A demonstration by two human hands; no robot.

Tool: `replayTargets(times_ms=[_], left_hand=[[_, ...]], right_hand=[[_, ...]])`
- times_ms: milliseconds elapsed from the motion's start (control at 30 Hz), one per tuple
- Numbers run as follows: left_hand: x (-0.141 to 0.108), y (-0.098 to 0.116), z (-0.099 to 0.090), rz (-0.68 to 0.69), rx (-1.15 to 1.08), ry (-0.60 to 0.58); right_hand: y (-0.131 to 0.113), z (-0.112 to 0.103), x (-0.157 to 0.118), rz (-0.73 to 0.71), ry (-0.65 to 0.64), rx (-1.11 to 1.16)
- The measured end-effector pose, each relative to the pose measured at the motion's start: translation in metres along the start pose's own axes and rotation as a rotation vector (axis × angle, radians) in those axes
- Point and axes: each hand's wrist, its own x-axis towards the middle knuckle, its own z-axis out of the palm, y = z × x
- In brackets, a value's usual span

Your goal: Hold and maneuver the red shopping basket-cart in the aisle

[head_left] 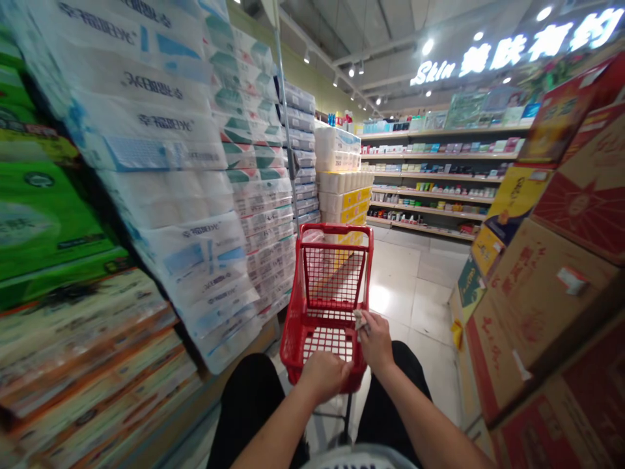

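A red plastic shopping cart (336,229) with a grid panel and a grid floor stands close in front of me, between my knees. My left hand (326,376) is closed at the cart's near edge, its fingers curled over the rim and partly hidden. Farther along the right side, my right hand (377,340) pinches a crumpled pale cloth (360,320) against the cart's side rim. Part of the cloth is covered by the fingers.
Tall stacks of wrapped toilet paper (195,247) and green packs (49,202) line the left. Cardboard boxes (551,286) are piled on the right. Beyond the tiled floor (398,264), shelves (439,156) hold small goods. A thin metal pole (286,111) rises behind the cart.
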Motion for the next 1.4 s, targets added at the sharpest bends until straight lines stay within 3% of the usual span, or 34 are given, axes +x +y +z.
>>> replayTargets(times_ms=[200,400,500,600,700,800,900,1100,1400], left_hand=[[0.003,-0.021,-0.003,0.012,0.039,0.025],[0.007,-0.048,-0.015,-0.107,0.049,0.021],[0.017,-0.061,-0.021,-0.230,-0.001,-0.006],[0.032,-0.060,-0.021,-0.318,-0.058,-0.018],[0.041,-0.044,-0.016,-0.283,-0.064,0.014],[0.041,-0.028,-0.010,-0.323,0.000,0.007],[0.036,-0.025,-0.009,-0.409,0.057,-0.018],[0.029,-0.043,-0.011,-0.388,0.033,0.025],[0.024,-0.077,-0.014,-0.369,0.009,0.029]], right_hand=[[-0.001,-0.008,0.003,-0.101,-0.073,-0.028],[-0.013,-0.010,0.003,-0.143,-0.137,-0.034],[-0.023,-0.004,0.002,-0.190,-0.139,-0.046],[-0.032,0.005,0.001,-0.229,-0.149,-0.084],[-0.039,0.015,0.002,-0.269,-0.190,-0.109],[-0.044,0.024,0.003,-0.312,-0.212,-0.101],[-0.047,0.029,0.004,-0.349,-0.209,-0.070],[-0.047,0.028,0.002,-0.360,-0.220,-0.028],[-0.050,0.023,0.011,-0.435,-0.362,0.022]])
